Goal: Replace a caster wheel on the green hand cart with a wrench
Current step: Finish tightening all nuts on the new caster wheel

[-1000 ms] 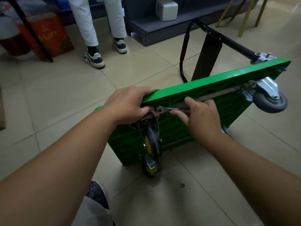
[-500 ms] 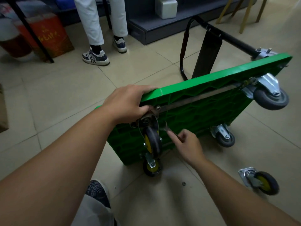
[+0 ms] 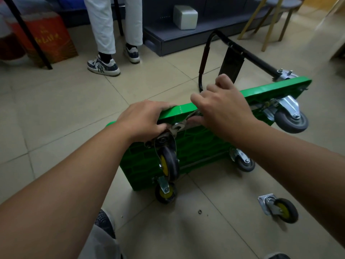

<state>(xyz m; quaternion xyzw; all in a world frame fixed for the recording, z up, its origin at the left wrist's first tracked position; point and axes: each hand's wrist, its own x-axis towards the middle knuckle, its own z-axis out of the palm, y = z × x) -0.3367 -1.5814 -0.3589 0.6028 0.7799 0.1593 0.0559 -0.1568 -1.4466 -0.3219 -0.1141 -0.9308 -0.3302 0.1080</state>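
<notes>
Cart [image 3: 201, 146] sits tipped on its long edge on the tiled floor [image 3: 56, 113], centre frame, underside facing the camera, black handle [image 3: 248, 55] folded out behind at upper right. Step in hand, by my read: working the bolts on the caster [image 3: 168, 163] at the near upper corner, yellow-hub wheel, plate against the deck. Wrench [image 3: 179, 126] head sits at the top of that plate, shaft running up-right under the right hand [image 3: 222, 109]. Loose caster [image 3: 280, 210], same yellow hub, lies on the floor at lower right, well apart from the cart; small ring [image 3: 199, 211], washer or nut, lies on the tile between it and the cart. Can't tell from this which caster is old and which new, so tightening vs loosening is a guess; hardware on the floor suggests the fixings aren't all in. Next move likely needs the wrench seated square on the nut and a short swing, since the deck rim crowds the shaft. Left hand [image 3: 143, 118]: fingers [image 3: 164, 106] curled over the cart's top rim, thumb down by the caster plate, gripping and bracing the deck. Right hand: thumb against the wrench shaft, fingers loosely bent and raised above the rim; shaft hidden under the palm, so cannot tell if it's actually clamped.
</notes>
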